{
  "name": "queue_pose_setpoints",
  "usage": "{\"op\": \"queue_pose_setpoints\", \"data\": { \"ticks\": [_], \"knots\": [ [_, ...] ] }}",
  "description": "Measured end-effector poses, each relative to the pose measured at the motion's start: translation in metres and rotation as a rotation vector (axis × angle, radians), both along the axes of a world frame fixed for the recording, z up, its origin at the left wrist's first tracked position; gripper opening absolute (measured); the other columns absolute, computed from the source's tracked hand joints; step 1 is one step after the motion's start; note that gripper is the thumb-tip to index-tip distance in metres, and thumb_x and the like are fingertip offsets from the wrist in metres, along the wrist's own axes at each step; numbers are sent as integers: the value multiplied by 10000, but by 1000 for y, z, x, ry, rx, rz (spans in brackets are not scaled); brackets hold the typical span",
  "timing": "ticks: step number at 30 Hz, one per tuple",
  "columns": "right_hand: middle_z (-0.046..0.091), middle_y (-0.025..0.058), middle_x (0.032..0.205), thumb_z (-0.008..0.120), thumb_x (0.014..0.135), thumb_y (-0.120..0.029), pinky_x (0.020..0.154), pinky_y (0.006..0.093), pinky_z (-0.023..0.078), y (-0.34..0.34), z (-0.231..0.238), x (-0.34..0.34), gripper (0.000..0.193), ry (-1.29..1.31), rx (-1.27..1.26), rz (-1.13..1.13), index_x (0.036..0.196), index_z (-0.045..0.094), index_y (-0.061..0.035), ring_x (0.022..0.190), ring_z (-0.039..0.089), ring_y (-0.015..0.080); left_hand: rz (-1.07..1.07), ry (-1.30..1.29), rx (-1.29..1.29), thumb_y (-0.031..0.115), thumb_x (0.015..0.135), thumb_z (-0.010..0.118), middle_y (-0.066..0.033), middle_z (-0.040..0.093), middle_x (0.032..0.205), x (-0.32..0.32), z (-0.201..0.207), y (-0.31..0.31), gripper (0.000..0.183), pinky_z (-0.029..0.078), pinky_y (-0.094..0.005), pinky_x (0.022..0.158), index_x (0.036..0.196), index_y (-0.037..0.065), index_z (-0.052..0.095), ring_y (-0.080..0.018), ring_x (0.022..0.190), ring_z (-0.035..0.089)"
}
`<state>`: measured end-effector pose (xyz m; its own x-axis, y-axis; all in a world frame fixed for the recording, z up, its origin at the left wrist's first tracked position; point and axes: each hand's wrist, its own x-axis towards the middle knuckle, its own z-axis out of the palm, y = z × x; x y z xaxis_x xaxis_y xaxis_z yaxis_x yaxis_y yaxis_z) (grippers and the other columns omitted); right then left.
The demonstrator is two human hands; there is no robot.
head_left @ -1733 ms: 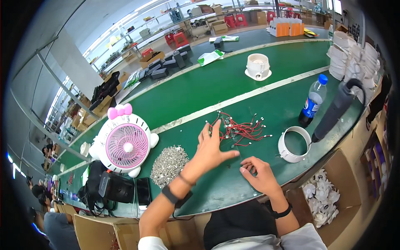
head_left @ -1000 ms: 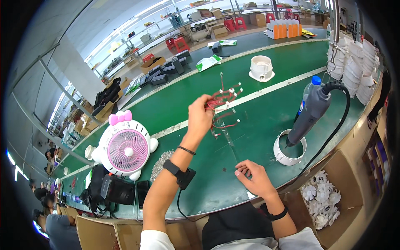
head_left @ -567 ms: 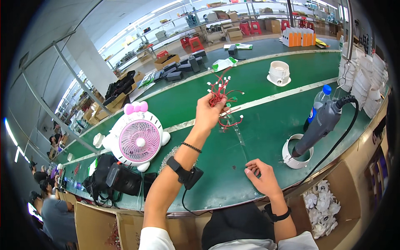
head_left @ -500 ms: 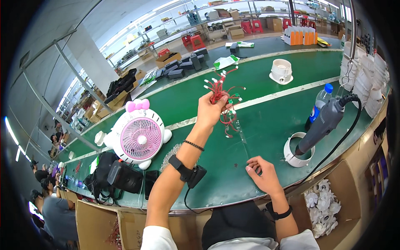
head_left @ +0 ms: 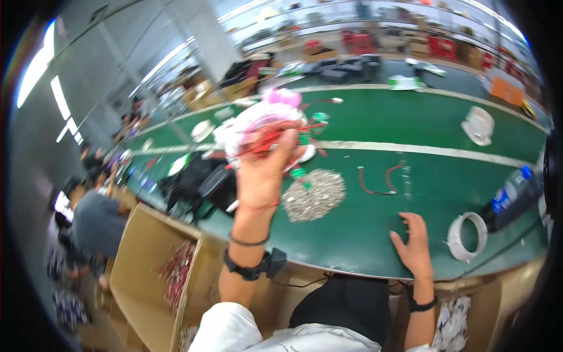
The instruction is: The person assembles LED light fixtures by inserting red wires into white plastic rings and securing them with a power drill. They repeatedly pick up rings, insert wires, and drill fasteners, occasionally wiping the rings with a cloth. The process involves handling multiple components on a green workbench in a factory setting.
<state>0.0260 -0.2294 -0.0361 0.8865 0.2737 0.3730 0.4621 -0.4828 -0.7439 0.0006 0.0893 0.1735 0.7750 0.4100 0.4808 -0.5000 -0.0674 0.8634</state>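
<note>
My left hand (head_left: 262, 173) is closed round a bunch of red wires (head_left: 265, 139) with small white plugs and green bits at their ends, held up over the table. Motion smears the bunch. Behind it, a pink and white fan (head_left: 231, 126) is partly covered. Below and right of the bunch lies a heap of small silvery pieces (head_left: 315, 196), too small to name. My right hand (head_left: 416, 243) rests near the green table's (head_left: 363, 240) front edge, fingers apart, holding nothing. Beyond it, a few loose red wires (head_left: 392, 180) lie on the tabletop.
At lower left stands a cardboard box (head_left: 132, 258) with red wires inside. A white ring (head_left: 467, 236), a blue-capped bottle (head_left: 507, 193) and a cable are at right. A white round housing (head_left: 479, 125) stands farther back. Another person (head_left: 97, 220) sits at far left.
The view has swung left. My left hand has carried the wire bunch left, from mid-table to in front of the fan. Loose wires now lie where the bunch was. My right hand's fingers have spread.
</note>
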Motion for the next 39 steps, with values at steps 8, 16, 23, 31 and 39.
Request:
{"op": "queue_pose_setpoints", "data": {
  "ticks": [8,16,23,31,39],
  "knots": [
    [634,159,1290,741,885,-65,995,416,497,-2,1,-1,387,47,18,43,1255,643,-10,1178,612,337,1140,27,452,139,1070,659,-63,747,1146,-265,4,203,190,613,-283,790,1205,13,706,-146,913,719],
    [648,178,1282,759,903,-124,1051,445,488,3,5,0,317,76,55,47,1191,675,-21,1218,606,380,1115,940,1132,36,830,818,-219,640,1343,-297,-30,82,673,426,-480,1136,1451,2,561,-404,1340,540],
    [689,156,1160,779,911,-133,955,417,554,-9,-7,1,291,20,115,7,1166,692,-23,1079,682,326,-190,305,1101,77,894,783,-193,639,1342,-41,-108,-61,491,465,-464,1092,1356,36,623,-405,1274,587],
    [703,145,1051,765,936,-136,881,372,561,-7,-2,1,278,39,213,6,1171,698,-2,958,701,272,-46,228,1427,45,910,708,-179,559,1133,111,-199,-75,115,490,-500,920,993,43,629,-389,1073,543],
    [708,153,1099,760,937,-134,882,378,564,-3,1,0,279,110,178,-7,1184,700,-19,994,704,279,-69,217,1111,19,985,661,-130,671,1009,15,-118,-63,79,495,-419,912,1053,10,622,-299,953,667]
  ]
}}
